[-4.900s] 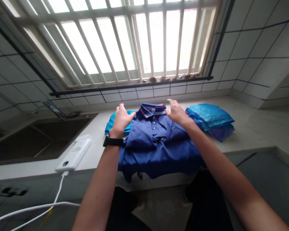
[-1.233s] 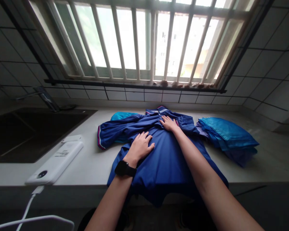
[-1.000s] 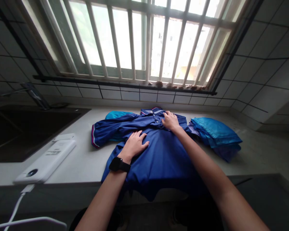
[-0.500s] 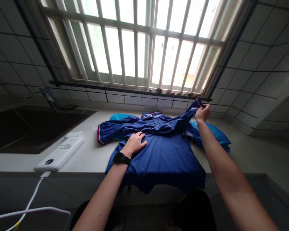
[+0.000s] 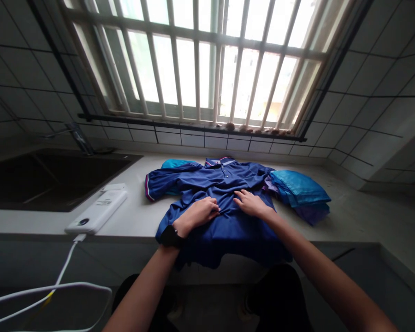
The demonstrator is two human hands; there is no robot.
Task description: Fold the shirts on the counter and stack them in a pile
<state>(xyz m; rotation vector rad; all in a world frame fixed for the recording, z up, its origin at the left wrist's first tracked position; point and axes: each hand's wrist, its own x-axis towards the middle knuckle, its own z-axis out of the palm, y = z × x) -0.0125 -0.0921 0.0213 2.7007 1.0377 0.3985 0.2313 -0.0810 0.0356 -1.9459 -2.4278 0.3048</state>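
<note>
A dark blue polo shirt point(image 5: 197, 180) lies spread front side up on the counter, its collar toward the window and its hem hanging over the front edge. On the middle of its front, my left hand point(image 5: 200, 214) has its fingers curled together at the cloth, where creases gather. To its right, my right hand point(image 5: 251, 204) rests on the shirt with fingers stretched out and apart. The left sleeve reaches out flat, showing a red and white cuff. The right sleeve's end is out of sight by a folded bright blue cloth-like bundle point(image 5: 300, 188).
Another bright blue piece point(image 5: 173, 163) shows behind the left sleeve. A white power bank point(image 5: 98, 212) with a white cable point(image 5: 67, 263) lies on the counter point(image 5: 148, 216). Left of it is a dark sink point(image 5: 55, 180) with a faucet point(image 5: 80, 138). A barred window point(image 5: 197, 60) stands behind.
My right hand has let go of the right sleeve and come down onto the shirt's front. The sleeve has dropped. My left hand's fingers have curled in, and the shirt front is more creased.
</note>
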